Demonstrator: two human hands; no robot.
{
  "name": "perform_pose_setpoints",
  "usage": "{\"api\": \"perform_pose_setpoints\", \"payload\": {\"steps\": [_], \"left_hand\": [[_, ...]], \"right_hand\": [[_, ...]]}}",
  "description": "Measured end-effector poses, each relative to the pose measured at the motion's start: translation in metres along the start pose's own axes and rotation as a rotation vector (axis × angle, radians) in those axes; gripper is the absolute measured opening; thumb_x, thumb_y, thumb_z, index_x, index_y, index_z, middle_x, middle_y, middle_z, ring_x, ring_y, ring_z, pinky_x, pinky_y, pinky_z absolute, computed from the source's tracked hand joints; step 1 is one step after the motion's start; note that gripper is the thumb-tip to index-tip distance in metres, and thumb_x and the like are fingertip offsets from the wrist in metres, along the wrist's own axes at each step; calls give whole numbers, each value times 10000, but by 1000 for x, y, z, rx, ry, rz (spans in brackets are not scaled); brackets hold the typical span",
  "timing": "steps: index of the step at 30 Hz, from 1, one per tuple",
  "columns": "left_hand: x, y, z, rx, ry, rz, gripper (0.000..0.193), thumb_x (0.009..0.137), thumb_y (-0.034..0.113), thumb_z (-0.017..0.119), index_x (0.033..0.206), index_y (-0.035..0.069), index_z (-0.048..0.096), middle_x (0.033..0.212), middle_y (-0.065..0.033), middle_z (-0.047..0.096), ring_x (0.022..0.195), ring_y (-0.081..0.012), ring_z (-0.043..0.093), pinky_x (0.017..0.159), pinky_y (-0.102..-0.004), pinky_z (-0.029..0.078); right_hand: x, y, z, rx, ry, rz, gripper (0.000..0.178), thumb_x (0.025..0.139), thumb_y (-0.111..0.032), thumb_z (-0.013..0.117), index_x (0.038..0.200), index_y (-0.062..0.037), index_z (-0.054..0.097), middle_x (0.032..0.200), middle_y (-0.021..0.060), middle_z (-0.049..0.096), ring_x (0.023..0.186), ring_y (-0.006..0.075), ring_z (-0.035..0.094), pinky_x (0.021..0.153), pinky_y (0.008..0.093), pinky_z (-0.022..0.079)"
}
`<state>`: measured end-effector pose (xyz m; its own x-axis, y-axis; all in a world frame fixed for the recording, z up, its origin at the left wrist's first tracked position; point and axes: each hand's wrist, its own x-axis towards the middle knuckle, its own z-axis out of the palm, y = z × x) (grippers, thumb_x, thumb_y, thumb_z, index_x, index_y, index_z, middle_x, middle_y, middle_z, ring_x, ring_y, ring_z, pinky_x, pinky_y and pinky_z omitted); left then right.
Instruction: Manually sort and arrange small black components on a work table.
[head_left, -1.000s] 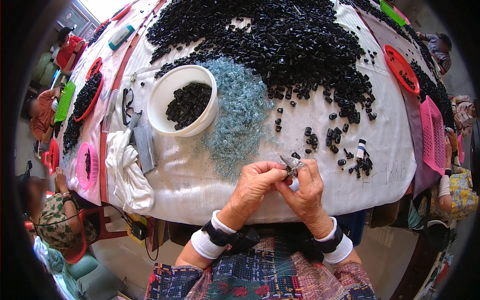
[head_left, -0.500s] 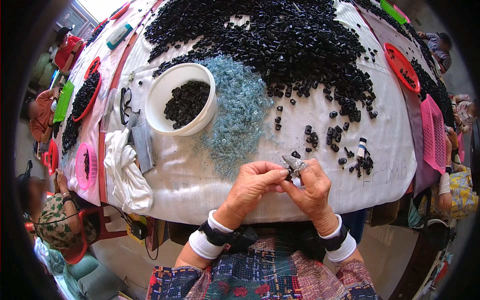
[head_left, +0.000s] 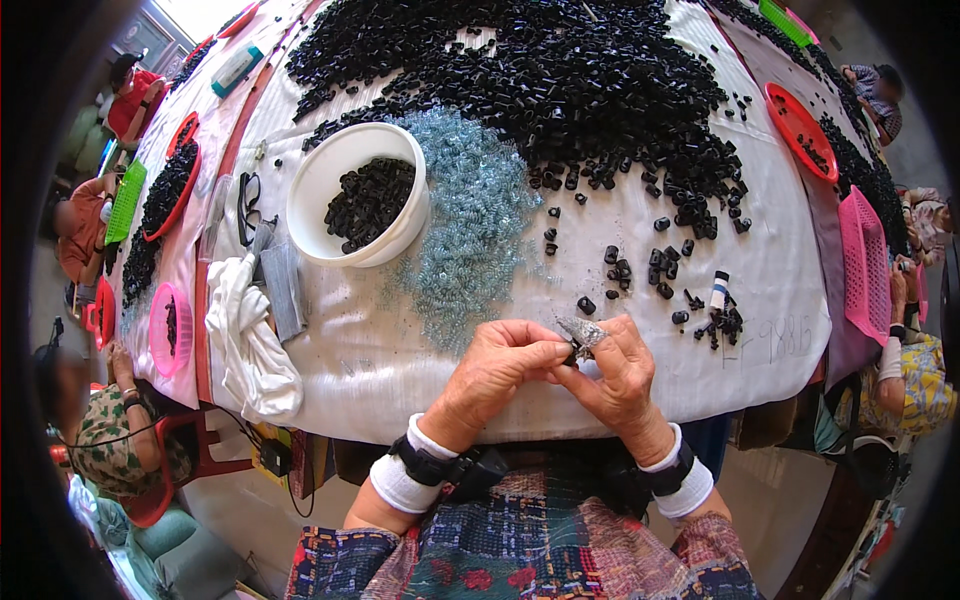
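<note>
Bowl part-filled, one piece in the fingers

Left of centre, the white bowl (head_left: 402, 238) holds some black pieces (head_left: 368, 205); beside it lie loose pale-blue coils (head_left: 465, 230). At lower centre, the left hand (head_left: 490, 375) pinches a small dark part (head_left: 574, 357), its long axis hidden. The black heap (head_left: 520, 80), upper centre, seems mostly untouched. The right hand (head_left: 620, 380) pinches too, its silvery fingertip cover (head_left: 582, 332) pointing upper left.

At the left lie black eyeglasses (head_left: 243, 200), and nearer a crumpled white cloth (head_left: 248, 350) with a grey cloth (head_left: 283, 292) beside it. Farther left there are a round pink basket (head_left: 183, 332) and a green basket (head_left: 125, 202). On the right, a red tray (head_left: 793, 112) is near a long pink basket (head_left: 866, 268). A person in camouflage (head_left: 112, 430) sits on a red chair (head_left: 212, 467).
</note>
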<state>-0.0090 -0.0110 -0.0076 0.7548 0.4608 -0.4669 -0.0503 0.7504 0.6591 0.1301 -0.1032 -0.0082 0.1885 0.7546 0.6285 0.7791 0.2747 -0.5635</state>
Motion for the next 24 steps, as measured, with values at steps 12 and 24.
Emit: {"api": "perform_pose_setpoints", "payload": {"steps": [12,24], "left_hand": [[1,0,-2,72,-49,3,120,810,91,669,858,-16,644,790,-51,645,697,-105,613,650,-216,509],[2,6,4,-27,-78,-16,203,843,161,618,937,-19,620,861,-80,642,762,-138,633,673,-244,529]], "right_hand": [[-1,1,3,-42,32,-40,271,586,-73,777,740,-25,559,737,99,515,633,263,492,546,344,419],[-2,-4,4,-55,129,16,295,623,-54,775,839,-5,580,747,107,538,617,264,507,524,339,429]]}}
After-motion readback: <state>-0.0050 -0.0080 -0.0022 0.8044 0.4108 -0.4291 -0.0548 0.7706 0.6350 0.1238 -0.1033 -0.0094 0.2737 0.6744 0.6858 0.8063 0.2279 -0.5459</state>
